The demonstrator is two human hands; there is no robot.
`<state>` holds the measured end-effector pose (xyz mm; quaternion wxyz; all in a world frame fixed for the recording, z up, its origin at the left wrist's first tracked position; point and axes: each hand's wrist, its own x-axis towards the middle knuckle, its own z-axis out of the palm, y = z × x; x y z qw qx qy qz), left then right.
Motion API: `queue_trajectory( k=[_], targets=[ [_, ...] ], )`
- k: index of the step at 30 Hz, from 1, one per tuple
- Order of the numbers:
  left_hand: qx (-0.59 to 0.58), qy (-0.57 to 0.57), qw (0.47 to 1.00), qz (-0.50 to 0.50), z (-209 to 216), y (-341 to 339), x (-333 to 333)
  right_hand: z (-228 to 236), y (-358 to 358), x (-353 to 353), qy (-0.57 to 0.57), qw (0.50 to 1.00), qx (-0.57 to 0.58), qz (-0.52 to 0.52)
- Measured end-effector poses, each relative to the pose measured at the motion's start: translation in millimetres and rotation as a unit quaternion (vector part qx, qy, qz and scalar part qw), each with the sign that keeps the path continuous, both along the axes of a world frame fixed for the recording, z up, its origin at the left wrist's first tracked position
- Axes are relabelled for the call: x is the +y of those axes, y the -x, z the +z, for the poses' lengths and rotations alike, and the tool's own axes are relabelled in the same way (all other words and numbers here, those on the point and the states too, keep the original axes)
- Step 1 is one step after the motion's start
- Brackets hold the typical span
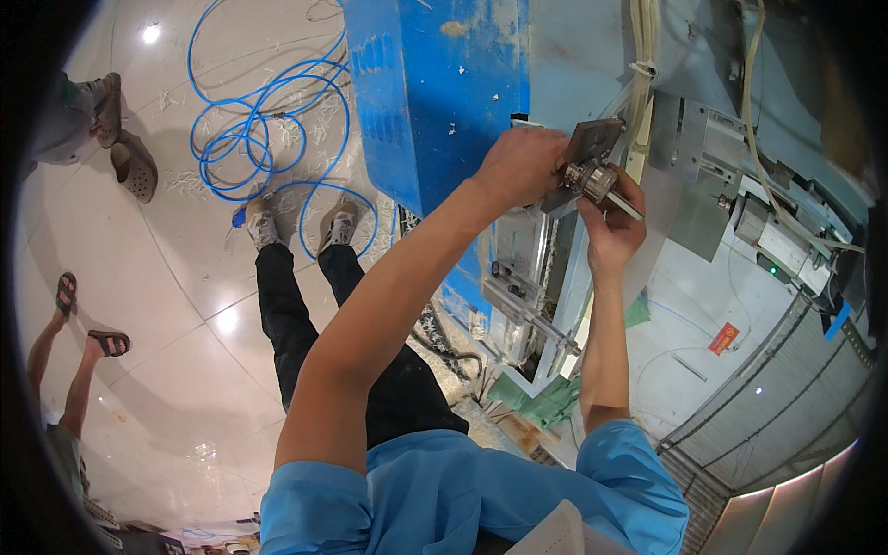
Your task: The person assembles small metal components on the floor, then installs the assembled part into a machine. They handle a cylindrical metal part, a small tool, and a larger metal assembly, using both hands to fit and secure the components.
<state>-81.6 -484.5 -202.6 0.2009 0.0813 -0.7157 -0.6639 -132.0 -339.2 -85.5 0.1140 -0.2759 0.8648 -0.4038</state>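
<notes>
A round, ringed metal fitting (pixel 592 181) sits against a dark, flat metal plate (pixel 595 141) on the machine. My right hand (pixel 614 231) curls around the fitting from the right and below, thumb and fingers closed on it. A pale, straight bar (pixel 625 205) sticks out from the fitting between those fingers. My left hand (pixel 525 165) is closed right beside the fitting and plate. Its fingertips are hidden, so what it grips cannot be made out.
A blue machine cabinet (pixel 453 92) stands ahead of my legs. Coiled blue hose (pixel 250 139) lies on the tiled floor among pale scraps. Pale cables (pixel 642 55) run down beside my hands. Green cloth (pixel 536 400) lies below them. Other people's feet (pixel 109 343) show at left.
</notes>
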Motion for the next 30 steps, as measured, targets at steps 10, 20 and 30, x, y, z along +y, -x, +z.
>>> queue_trajectory(
  k=[10,20,30],
  targets=[
    [0.016,0.019,1.000,0.001,-5.1,4.4,1.2,5.6,-5.7,-5.9,-0.014,0.998,0.048,0.030],
    [-0.001,-0.004,1.000,-0.008,-1.9,2.0,-1.2,4.3,-6.3,-5.6,-0.073,0.993,0.088,0.038],
    [0.004,0.010,1.000,0.003,-5.4,4.2,2.6,2.5,-2.6,-0.9,-0.150,0.986,0.043,-0.051]
  ],
)
